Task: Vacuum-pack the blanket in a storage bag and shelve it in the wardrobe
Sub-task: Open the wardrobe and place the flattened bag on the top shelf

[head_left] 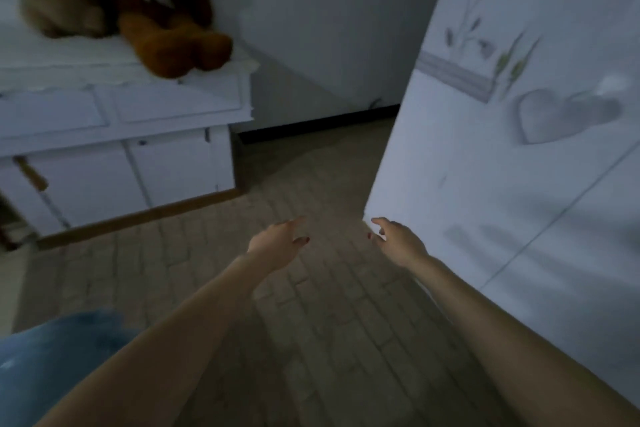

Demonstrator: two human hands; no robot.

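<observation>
Dim tiled floor (311,322) spreads under my left hand (277,243) and right hand (398,243), both loose-fingered and holding nothing, beside the flower-painted white wardrobe door (502,149); fuzzy blue blanket (59,357) lower left.

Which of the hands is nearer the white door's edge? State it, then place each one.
Right. The right hand is at the lower edge of the white door, fingertips about touching it. The left hand hangs over the tiled floor, further left, clear of the door.
</observation>
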